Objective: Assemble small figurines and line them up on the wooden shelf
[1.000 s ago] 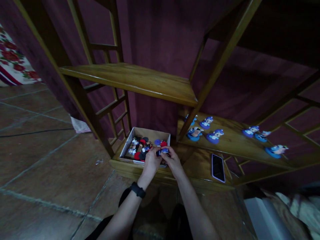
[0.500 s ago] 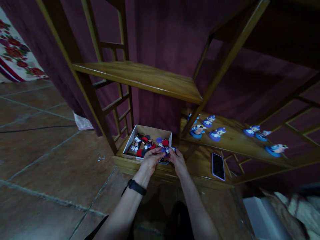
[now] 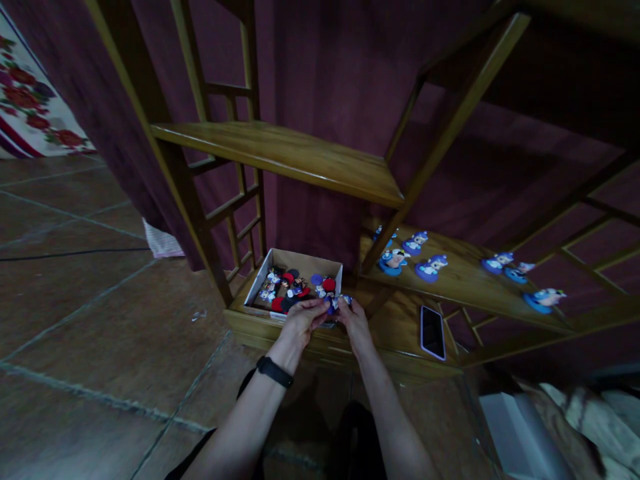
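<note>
Both of my hands hold a small purple-and-white figurine [image 3: 332,304] over the front right corner of an open cardboard box [image 3: 306,258]. My left hand [image 3: 302,319] pinches it from the left, and a dark band circles that wrist. From the right, the fingers of my right hand [image 3: 354,316] close on its other end. My fingers cover part of the figurine. Inside the box lie several loose figurines [image 3: 269,291] and red and black pieces [image 3: 283,303], jumbled together.
Several figurines on round blue or purple bases, one of them a purple-haired figurine [image 3: 432,267], stand on the right-hand shelf [image 3: 470,287]. A phone [image 3: 433,333] lies on the lower board. Above the box juts a wooden shelf [image 3: 285,153]; a white box [image 3: 525,433] sits at lower right.
The view has shifted slightly. My hands stay at the box's corner with the figurine between them, their grip almost the same.
</note>
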Demonstrator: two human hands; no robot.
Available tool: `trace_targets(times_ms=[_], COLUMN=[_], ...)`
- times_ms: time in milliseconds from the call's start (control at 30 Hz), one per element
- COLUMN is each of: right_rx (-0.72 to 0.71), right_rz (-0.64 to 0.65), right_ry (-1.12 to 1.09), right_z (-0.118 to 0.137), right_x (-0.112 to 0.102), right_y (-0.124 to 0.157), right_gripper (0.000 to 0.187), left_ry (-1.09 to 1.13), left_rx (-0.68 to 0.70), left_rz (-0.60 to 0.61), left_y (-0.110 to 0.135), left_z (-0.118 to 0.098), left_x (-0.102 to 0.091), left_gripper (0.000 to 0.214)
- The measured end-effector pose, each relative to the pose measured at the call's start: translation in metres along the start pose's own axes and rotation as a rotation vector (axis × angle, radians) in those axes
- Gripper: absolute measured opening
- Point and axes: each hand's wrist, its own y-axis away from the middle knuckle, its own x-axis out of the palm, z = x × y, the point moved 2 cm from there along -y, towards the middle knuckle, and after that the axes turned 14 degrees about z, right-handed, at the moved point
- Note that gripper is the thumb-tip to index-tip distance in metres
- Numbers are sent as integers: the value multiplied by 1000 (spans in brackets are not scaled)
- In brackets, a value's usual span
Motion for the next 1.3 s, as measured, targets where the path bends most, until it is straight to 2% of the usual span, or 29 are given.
trace_targets(times_ms=[167, 333, 533, 633, 933, 1133, 1300], right_rx=[8, 5, 22, 8, -45, -28, -63], right_rz=[-43, -19, -24, 16, 52, 39, 82], right_ry=[82, 132, 76, 62, 220, 253, 384], right_z=[-3, -3, -7, -7, -6, -10, -11], right_x=[-3, -2, -1, -1, -2, -1, -5], right_y=[-1, -2, -5, -5, -5, -8, -9], right_gripper=[39, 37, 37, 35, 30, 28, 26], left_ry=[13, 10, 23, 17, 11, 35, -41], left_rx=[-22, -15, -4, 16, 9, 22, 56], left_rz=[-8, -22, -25, -45, -110, -138, -146], left_y=[-1, 1, 0, 0, 5, 2, 0], left_z=[0, -2, 1, 1, -6, -3, -2], left_x=[3, 1, -2, -1, 0, -3, -5], left_gripper=[22, 17, 14, 15, 12, 14, 17])
